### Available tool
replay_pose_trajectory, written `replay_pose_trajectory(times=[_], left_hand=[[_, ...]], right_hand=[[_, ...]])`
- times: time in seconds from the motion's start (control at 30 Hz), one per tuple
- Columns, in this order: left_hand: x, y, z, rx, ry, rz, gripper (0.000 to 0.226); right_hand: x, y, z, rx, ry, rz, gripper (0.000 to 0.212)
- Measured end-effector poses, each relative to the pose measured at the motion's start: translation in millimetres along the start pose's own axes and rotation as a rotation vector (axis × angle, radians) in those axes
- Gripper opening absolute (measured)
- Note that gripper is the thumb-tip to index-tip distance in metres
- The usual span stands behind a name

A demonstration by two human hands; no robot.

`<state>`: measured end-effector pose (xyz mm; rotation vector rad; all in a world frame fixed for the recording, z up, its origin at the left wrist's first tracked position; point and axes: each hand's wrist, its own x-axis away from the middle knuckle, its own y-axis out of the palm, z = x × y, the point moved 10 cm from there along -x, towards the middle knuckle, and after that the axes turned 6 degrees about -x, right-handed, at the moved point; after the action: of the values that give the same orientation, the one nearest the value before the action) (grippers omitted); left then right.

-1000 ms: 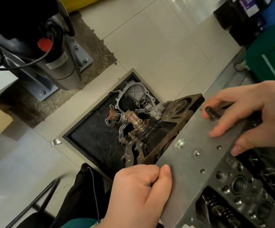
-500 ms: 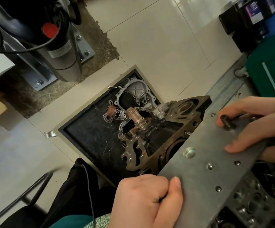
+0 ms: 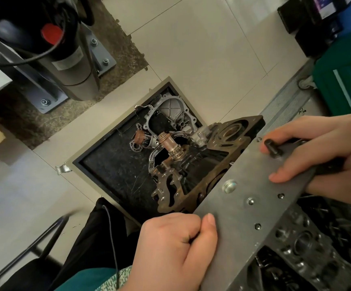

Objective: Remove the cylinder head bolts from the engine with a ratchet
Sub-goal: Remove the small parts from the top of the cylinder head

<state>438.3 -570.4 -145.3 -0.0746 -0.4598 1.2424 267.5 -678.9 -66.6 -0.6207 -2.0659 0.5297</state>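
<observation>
Hands grip opposite edges of the cylinder head [image 3: 252, 206]: left hand [image 3: 176, 250] near edge, right hand [image 3: 325, 156] far-right edge beside a bolt [image 3: 272, 148].

Left hand [image 3: 176, 250] and right hand [image 3: 321, 156] curled.

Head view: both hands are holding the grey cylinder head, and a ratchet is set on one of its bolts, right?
No. The head view shows no ratchet. The left hand and right hand do hold the grey cylinder head, and a black bolt sits under the right fingers.
</observation>
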Motion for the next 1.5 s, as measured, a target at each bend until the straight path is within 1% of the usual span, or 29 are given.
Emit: replay_pose_trajectory(times=[0.2,0.3,0.4,0.57,0.63,0.7,0.8,0.87,0.9,0.97,1.03,1.07,1.1,1.13,1.17,1.2,1.23,1.27,1.3,1.33,1.4,1.5], left_hand=[[-1,3,-10,0.038,-0.057,-0.039,0.058],[-1,4,-19,0.074,-0.114,-0.046,0.061],[0,5,-26,0.085,-0.148,-0.046,0.059],[-1,7,-32,0.050,-0.132,-0.052,0.057],[-2,9,-34,0.019,-0.130,-0.091,0.057],[-4,8,-33,-0.043,-0.104,-0.136,0.057],[-7,4,-26,-0.193,-0.113,-0.218,0.052],[-15,0,-15,-0.342,-0.122,-0.283,0.047],[-21,-6,-5,-0.410,-0.111,-0.271,0.044],[-35,-23,29,-0.443,-0.063,-0.155,0.035],[-48,-33,69,-0.378,0.002,-0.037,0.025],[-55,-31,83,-0.342,0.020,-0.013,0.026],[-63,-25,93,-0.316,0.019,-0.020,0.032],[-70,-12,99,-0.309,0.001,-0.055,0.041],[-75,3,103,-0.321,-0.031,-0.102,0.050],[-78,20,103,-0.343,-0.068,-0.149,0.055],[-79,34,102,-0.366,-0.093,-0.183,0.054],[-79,43,102,-0.389,-0.102,-0.191,0.048],[-78,48,101,-0.413,-0.103,-0.178,0.041],[-77,49,100,-0.429,-0.105,-0.156,0.037],[-74,46,98,-0.422,-0.107,-0.131,0.034],[-72,40,95,-0.417,-0.122,-0.094,0.035]], right_hand=[[-8,-1,-8,-0.037,0.048,-0.019,0.031],[-11,0,-5,-0.029,0.086,-0.066,0.031],[-13,-2,-3,0.003,0.104,-0.101,0.033],[-18,0,-10,-0.017,0.100,-0.178,0.033],[-16,3,-12,0.017,0.106,-0.219,0.031],[-13,3,-13,0.051,0.131,-0.214,0.028],[-7,0,-21,0.031,0.147,-0.119,0.033],[4,-4,-21,0.028,0.174,-0.003,0.041],[14,-6,-20,0.029,0.176,0.077,0.045],[51,-12,-17,-0.049,0.148,0.286,0.046],[115,-19,-1,-0.205,0.131,0.559,0.039],[153,-18,14,-0.265,0.150,0.708,0.036],[194,-13,34,-0.320,0.195,0.865,0.034],[238,-2,61,-0.393,0.280,1.023,0.034],[282,18,92,-0.499,0.399,1.168,0.036],[323,46,123,-0.612,0.543,1.284,0.037],[356,78,150,-0.715,0.695,1.352,0.037],[380,111,172,-0.807,0.832,1.356,0.036],[391,143,188,-0.891,0.935,1.299,0.040],[393,171,200,-0.963,0.987,1.212,0.046],[376,206,211,-1.075,0.976,1.056,0.052],[344,213,213,-1.193,0.843,0.968,0.038]])
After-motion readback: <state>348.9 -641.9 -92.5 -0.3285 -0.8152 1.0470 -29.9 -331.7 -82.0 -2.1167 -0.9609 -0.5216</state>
